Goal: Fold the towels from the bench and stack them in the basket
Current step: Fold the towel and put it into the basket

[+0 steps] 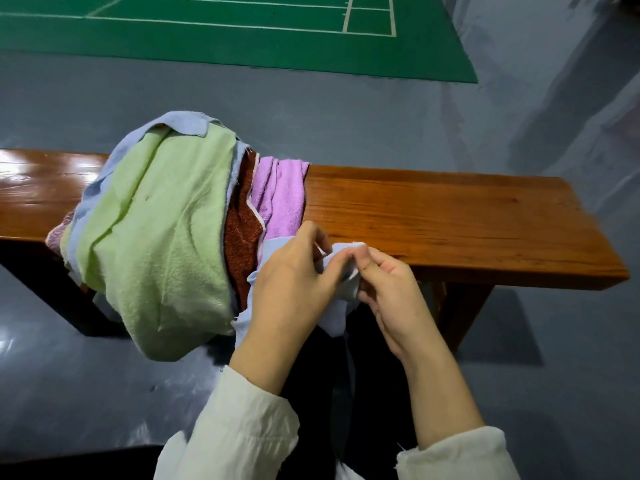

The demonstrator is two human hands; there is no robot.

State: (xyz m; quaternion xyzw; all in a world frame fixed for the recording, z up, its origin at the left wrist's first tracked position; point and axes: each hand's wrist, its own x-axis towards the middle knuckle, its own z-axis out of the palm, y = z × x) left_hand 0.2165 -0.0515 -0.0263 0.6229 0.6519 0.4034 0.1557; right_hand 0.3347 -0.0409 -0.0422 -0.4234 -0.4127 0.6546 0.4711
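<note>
Left hand: your left hand has its fingers curled, thumb and fingertips pinching an edge of the pale blue towel.
Right hand: your right hand pinches the same edge just beside the left, so that the fingertips of the two hands almost meet.
Pale blue towel: it is bunched between your hands at the near edge of the bench, and the rest hangs down below them in front of your dark trousers.
Sleeves: cream cuffs are pushed back from both wrists.
Pile: just to your left, the other towels lie heaped on the bench. A green towel lies on top and droops over the near edge. A rust-brown towel and a purple towel show on its right side, and a pink towel peeks out at the far left.
Bench top: polished wood, bare to the right of your hands.
Surroundings: grey floor, with a green court mat beyond the bench.
</note>
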